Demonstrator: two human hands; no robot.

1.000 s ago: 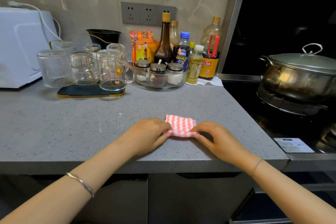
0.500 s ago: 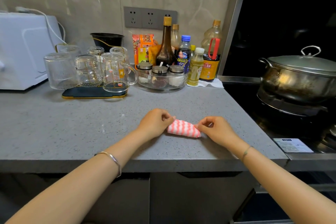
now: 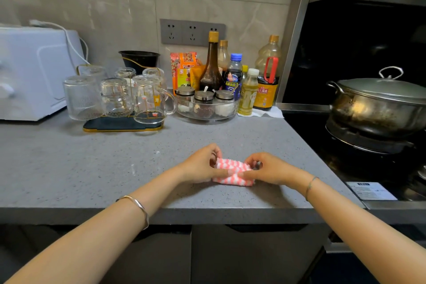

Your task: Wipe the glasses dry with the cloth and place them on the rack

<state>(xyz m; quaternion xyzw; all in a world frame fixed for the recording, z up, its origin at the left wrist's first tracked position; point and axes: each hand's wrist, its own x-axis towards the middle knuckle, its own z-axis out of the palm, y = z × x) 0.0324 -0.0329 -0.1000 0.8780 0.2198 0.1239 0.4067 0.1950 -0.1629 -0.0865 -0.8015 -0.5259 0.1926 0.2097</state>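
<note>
A pink-and-white zigzag cloth [image 3: 232, 172], folded small, lies on the grey counter [image 3: 115, 168] near its front edge. My left hand [image 3: 202, 165] pinches the cloth's left end and my right hand [image 3: 268, 168] pinches its right end, thumbs on top. At the back left stands the rack [image 3: 122, 125], a dark tray with gold wire pegs. Several clear glasses sit upside down on it, among them a ribbed tumbler [image 3: 81, 97] and a handled mug [image 3: 151, 99].
A white appliance [image 3: 32, 71] stands at the far left. Bottles and a glass bowl of spice jars [image 3: 207, 106] line the back wall. To the right is a stove with a lidded steel pot [image 3: 378, 104]. The counter's front edge runs just below my wrists.
The cloth lay flat a second ago; both hands have folded it over into a narrower bundle and shifted slightly away from me. The camera has moved a little.
</note>
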